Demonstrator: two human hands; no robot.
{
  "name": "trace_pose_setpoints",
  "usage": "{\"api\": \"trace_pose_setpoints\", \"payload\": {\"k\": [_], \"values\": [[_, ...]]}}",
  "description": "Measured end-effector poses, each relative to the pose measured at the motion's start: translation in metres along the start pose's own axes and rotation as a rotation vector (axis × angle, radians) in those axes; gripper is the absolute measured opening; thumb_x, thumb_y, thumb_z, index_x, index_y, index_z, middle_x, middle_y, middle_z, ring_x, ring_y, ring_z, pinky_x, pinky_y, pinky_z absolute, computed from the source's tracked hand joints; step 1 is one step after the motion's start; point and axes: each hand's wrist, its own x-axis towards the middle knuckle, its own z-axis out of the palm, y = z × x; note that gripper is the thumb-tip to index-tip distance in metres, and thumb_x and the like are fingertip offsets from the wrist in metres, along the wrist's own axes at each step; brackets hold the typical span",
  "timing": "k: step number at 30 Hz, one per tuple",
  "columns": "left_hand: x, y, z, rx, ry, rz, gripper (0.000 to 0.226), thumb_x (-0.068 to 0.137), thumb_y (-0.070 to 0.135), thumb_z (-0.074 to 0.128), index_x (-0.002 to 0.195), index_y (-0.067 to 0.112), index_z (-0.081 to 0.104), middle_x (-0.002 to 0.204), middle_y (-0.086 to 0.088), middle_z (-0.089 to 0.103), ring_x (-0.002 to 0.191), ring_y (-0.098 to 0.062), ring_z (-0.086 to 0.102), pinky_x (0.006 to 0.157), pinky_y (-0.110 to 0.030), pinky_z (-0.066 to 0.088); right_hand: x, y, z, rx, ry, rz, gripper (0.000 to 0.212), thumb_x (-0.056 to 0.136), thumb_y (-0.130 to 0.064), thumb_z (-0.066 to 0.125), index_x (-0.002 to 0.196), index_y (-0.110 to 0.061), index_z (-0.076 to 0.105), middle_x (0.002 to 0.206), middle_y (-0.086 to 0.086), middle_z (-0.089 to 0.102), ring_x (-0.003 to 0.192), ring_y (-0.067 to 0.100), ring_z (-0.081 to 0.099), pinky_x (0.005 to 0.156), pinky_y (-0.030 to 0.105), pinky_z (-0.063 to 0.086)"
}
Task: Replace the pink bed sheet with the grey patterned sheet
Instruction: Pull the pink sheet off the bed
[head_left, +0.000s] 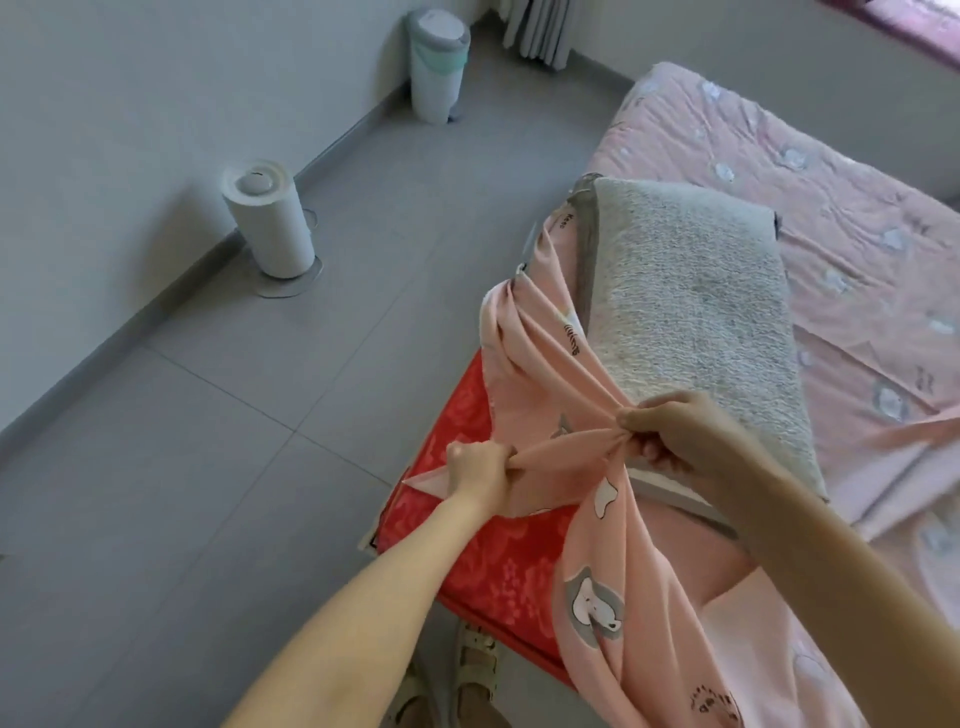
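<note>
Grey tiled floor (208, 441), white bin (436, 67); pink sheet (550, 364), lettering unreadable, twisted between gripping left hand (475, 467) and right hand (670, 431).

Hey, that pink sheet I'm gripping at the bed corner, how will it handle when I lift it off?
Probably very floppy: the pink sheet bunches into thin twisted folds between the left hand and right hand. Likely light, since it hangs in loose drapes off the corner. It may snag, as it looks knotted there.
</note>
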Motion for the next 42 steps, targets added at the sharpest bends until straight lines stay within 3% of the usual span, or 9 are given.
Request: {"api": "trace_pose_setpoints", "payload": {"k": [4,7,10,13,16,19,23,32,42], "values": [[-0.007,-0.035,-0.017,-0.148,0.066,-0.130,0.018,0.078,0.025,0.045,0.063,0.026,0.054,0.076,-0.002,0.063,0.079,-0.024,0.058,0.061,-0.028,0.037,0.021,0.024,-0.032,0.090,0.091,0.089,0.020,0.090,-0.002,0.057,0.070,-0.001,0.055,0.042,0.003,0.050,0.033,0.006,0.039,0.033,0.014,0.029],[-0.020,-0.036,-0.089,0.055,-0.024,-0.012,0.015,0.083,0.017,0.048,0.077,0.021,0.061,0.084,-0.001,0.066,0.083,-0.024,0.057,0.057,-0.030,0.027,0.037,0.049,-0.038,0.068,0.167,0.139,0.021,0.089,-0.001,0.058,0.068,-0.001,0.055,0.050,0.010,0.051,0.040,0.011,0.039,0.036,0.019,0.029],[-0.029,0.006,-0.154,0.271,-0.105,0.203,0.028,0.064,0.027,0.034,0.074,0.016,0.058,0.067,0.006,0.053,0.074,-0.020,0.048,0.056,-0.031,0.023,0.042,0.071,-0.036,-0.102,0.211,0.057,0.023,0.088,-0.010,0.059,0.067,-0.001,0.062,0.053,0.010,0.057,0.041,0.015,0.045,0.040,0.022,0.037],[-0.032,0.075,-0.172,0.282,-0.072,0.387,0.023,0.070,0.033,0.034,0.057,0.015,0.039,0.052,0.005,0.034,0.057,-0.016,0.035,0.055,-0.031,0.022,0.017,0.072,-0.046,-0.211,0.251,-0.224,0.028,0.087,-0.031,0.064,0.109,-0.014,0.065,0.083,0.004,0.069,0.073,0.017,0.066,0.069,0.037,0.057],[-0.013,0.164,-0.174,0.056,-0.046,0.473,0.043,0.087,0.034,0.057,0.050,0.017,0.044,0.052,0.004,0.045,0.053,-0.011,0.043,0.059,-0.030,0.027,-0.026,0.062,-0.062,-0.080,-0.062,-0.428,0.057,0.078,-0.045,0.071,0.130,-0.042,0.048,0.113,-0.014,0.062,0.101,0.002,0.062,0.084,0.027,0.053],[0.029,0.239,-0.158,-0.256,-0.179,0.471,0.018,0.086,0.029,0.066,0.087,0.013,0.074,0.087,-0.001,0.072,0.081,-0.012,0.063,0.078,-0.028,0.050,-0.032,0.066,-0.089,0.052,0.067,-0.420,0.041,0.080,-0.031,0.073,0.117,-0.031,0.055,0.108,-0.008,0.068,0.092,0.006,0.066,0.080,0.029,0.055],[0.058,0.276,-0.142,-0.512,-0.342,0.325,0.043,0.089,0.026,0.065,0.127,0.008,0.057,0.124,-0.008,0.061,0.108,-0.015,0.059,0.088,-0.023,0.047,-0.005,0.084,-0.136,0.001,0.629,-0.145,0.037,0.089,-0.021,0.057,0.125,-0.012,0.053,0.114,0.012,0.065,0.101,0.026,0.062,0.092,0.042,0.047],[0.086,0.160,-0.202,-0.511,-0.103,0.149,0.037,0.093,0.019,0.057,0.127,0.005,0.054,0.121,-0.012,0.059,0.112,-0.022,0.057,0.086,-0.024,0.043,0.020,0.022,-0.098,-0.133,0.639,-0.254,0.037,0.089,-0.014,0.053,0.126,-0.009,0.054,0.116,0.011,0.063,0.107,0.026,0.057,0.082,0.031,0.042],[0.124,-0.053,-0.343,-0.511,-0.034,0.061,0.026,0.094,0.012,0.055,0.116,-0.002,0.058,0.096,-0.014,0.060,0.071,-0.013,0.054,0.065,-0.015,0.043,0.070,-0.120,0.071,-0.122,0.607,-0.226,0.032,0.087,-0.014,0.054,0.116,-0.004,0.062,0.114,0.012,0.066,0.109,0.028,0.059,0.092,0.034,0.043]]}}
